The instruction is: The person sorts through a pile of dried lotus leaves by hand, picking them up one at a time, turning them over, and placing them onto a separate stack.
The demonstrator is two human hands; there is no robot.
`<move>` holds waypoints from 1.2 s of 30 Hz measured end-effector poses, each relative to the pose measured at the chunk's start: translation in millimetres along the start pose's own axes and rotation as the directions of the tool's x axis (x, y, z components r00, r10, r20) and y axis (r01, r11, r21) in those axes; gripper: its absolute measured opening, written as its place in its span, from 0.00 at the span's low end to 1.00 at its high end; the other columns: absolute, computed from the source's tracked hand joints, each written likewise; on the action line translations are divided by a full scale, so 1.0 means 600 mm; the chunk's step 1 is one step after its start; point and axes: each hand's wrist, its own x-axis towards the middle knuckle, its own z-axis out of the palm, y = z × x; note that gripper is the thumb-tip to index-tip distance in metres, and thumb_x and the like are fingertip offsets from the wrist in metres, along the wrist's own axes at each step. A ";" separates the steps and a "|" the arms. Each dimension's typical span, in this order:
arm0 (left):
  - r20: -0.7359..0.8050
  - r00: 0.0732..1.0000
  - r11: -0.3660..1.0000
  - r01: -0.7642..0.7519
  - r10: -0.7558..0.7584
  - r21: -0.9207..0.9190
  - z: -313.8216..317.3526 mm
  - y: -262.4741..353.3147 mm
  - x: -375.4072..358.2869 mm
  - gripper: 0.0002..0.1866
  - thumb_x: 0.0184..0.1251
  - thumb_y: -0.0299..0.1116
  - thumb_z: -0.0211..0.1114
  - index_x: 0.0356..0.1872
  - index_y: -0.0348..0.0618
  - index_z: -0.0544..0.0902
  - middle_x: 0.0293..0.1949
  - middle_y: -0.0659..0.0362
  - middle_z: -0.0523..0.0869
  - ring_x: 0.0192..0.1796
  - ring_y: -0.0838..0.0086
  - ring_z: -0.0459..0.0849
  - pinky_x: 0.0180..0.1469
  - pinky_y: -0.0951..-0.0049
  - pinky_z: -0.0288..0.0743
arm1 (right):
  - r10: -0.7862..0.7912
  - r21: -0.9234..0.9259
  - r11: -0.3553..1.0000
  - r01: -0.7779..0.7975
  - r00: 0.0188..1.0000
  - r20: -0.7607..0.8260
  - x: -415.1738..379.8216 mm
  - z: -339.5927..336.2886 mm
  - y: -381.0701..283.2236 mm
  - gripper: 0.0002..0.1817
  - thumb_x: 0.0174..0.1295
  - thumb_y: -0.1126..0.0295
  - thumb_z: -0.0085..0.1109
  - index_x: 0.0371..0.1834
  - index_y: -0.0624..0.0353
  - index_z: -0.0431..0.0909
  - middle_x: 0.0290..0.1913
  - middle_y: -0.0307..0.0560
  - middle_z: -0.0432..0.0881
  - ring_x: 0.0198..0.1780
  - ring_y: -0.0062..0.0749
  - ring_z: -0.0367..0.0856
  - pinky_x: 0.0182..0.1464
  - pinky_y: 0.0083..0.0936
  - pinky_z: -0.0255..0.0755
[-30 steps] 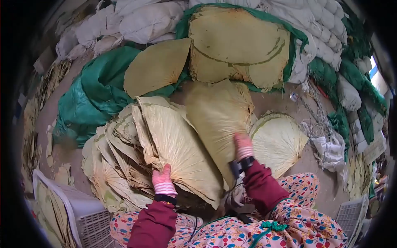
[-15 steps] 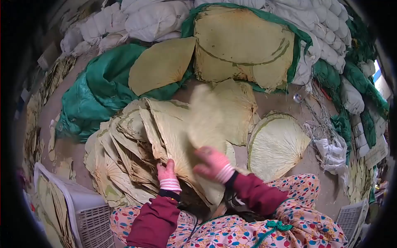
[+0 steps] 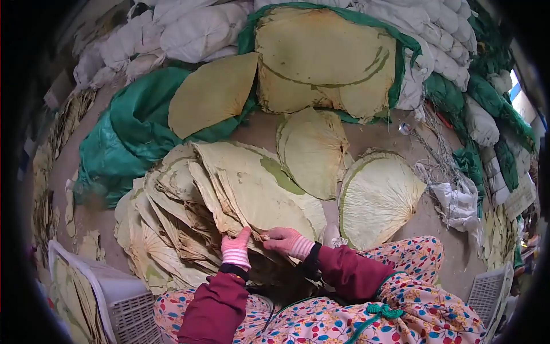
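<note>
A pile of large dried lotus leaves (image 3: 166, 229), folded into fan shapes with brown crumpled stem ends, lies in front of my lap. My left hand (image 3: 235, 246), in a pink-striped glove, is closed on the brown edge of the upper folded leaf (image 3: 246, 183). Just to its right, my right hand (image 3: 285, 241) pinches the near edge of the same leaf, thumb and fingers together. Its fingertips are partly hidden. Right of the pile, a green-rimmed leaf (image 3: 375, 198) lies flat on the floor, with another leaf group (image 3: 315, 152) behind it.
At the back, a thick stack of leaves (image 3: 326, 49) sits in green cloth, with a single leaf (image 3: 215, 94) on a green sheet (image 3: 129, 126). White bundles (image 3: 203, 31) line the back. Plastic baskets (image 3: 129, 307) stand at both sides, and loose twine (image 3: 438, 140) lies right.
My right hand has come down and left to the leaf edge beside my left hand. The blurred pale leaf above it now lies on the pile. The view has shifted slightly.
</note>
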 end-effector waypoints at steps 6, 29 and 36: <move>0.049 0.997 0.998 -0.064 0.066 -0.028 0.007 -0.006 0.013 0.28 0.41 0.33 0.68 0.45 0.31 0.70 0.37 0.55 0.78 0.36 0.72 0.76 0.42 0.75 0.70 | -0.131 -0.110 0.991 0.079 0.777 -0.616 -0.005 -0.151 0.056 0.16 0.52 0.67 0.52 0.43 0.62 0.75 0.35 0.44 0.78 0.39 0.24 0.72 0.44 0.19 0.66; 0.162 0.985 0.940 -0.003 0.061 -0.341 0.034 -0.016 -0.007 0.34 0.37 0.24 0.72 0.48 0.27 0.65 0.38 0.56 0.76 0.37 0.75 0.74 0.44 0.77 0.69 | -0.113 -0.570 0.812 -0.129 0.922 -0.370 0.032 -0.083 0.038 0.25 0.50 0.56 0.51 0.48 0.59 0.69 0.40 0.58 0.75 0.45 0.49 0.73 0.48 0.31 0.66; 0.157 0.983 0.927 -0.029 0.094 -0.375 0.023 -0.005 -0.010 0.26 0.43 0.29 0.70 0.45 0.31 0.71 0.38 0.58 0.77 0.36 0.75 0.74 0.44 0.77 0.68 | -0.310 -0.423 0.818 -0.390 0.320 -0.895 -0.064 -0.390 0.117 0.19 0.52 0.55 0.47 0.37 0.59 0.67 0.37 0.56 0.69 0.39 0.46 0.68 0.40 0.38 0.62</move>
